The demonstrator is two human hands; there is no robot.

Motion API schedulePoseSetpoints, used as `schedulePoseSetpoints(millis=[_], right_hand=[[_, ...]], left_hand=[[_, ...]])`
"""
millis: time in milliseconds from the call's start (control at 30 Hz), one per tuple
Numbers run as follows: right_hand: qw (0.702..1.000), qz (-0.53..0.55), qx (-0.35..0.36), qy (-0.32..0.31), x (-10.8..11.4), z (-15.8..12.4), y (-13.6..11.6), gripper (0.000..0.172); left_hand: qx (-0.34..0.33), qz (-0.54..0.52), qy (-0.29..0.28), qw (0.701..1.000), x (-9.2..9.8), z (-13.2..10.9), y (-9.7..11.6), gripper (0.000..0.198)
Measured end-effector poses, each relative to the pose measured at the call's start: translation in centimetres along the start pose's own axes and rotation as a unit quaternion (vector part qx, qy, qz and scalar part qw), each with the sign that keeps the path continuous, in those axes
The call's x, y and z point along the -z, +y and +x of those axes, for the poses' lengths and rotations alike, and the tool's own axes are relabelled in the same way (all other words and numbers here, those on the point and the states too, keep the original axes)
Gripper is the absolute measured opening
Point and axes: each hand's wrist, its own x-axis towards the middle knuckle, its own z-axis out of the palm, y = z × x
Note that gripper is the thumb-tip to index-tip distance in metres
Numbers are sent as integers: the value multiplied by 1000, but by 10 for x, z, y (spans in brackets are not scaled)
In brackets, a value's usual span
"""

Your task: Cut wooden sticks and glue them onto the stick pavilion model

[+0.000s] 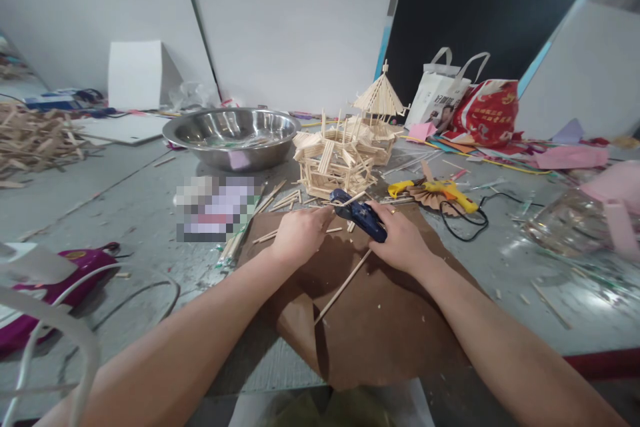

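Note:
My right hand (400,240) is closed round a blue hand cutter (367,217) above a sheet of brown paper (385,320). My left hand (303,233) is pinched at the cutter's jaws, on a thin wooden stick (356,199) whose pale end shows across the blades. A longer stick (345,285) slants over the paper below my right hand. Just beyond both hands stands a small openwork building of wooden sticks (335,167), with a pointed stick roof (381,97) behind it. Cut stick pieces (265,237) lie beside my left hand.
A steel basin (233,159) stands at the back left. On the right are a yellow glue gun (450,193) with a black cord and a clear plastic container (560,223). A purple device (85,273) and white cables sit at the left; bags (487,110) stand behind.

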Motion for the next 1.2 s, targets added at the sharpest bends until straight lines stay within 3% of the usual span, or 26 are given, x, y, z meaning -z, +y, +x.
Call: schedulePoseSetpoints(millis=[200,767,1200], right_hand=[[1000,-9,-8,-1,2,0,-2,60],[997,-71,-24,7,0,-1,-3,58],[998,-61,-29,-14,1,0,-4,54]], left_hand=[[-19,29,23,999,-3,-2,-1,21],[4,16,-38,999,-1,-1,3,30],[5,4,-31,999,1,-1,3,34]])
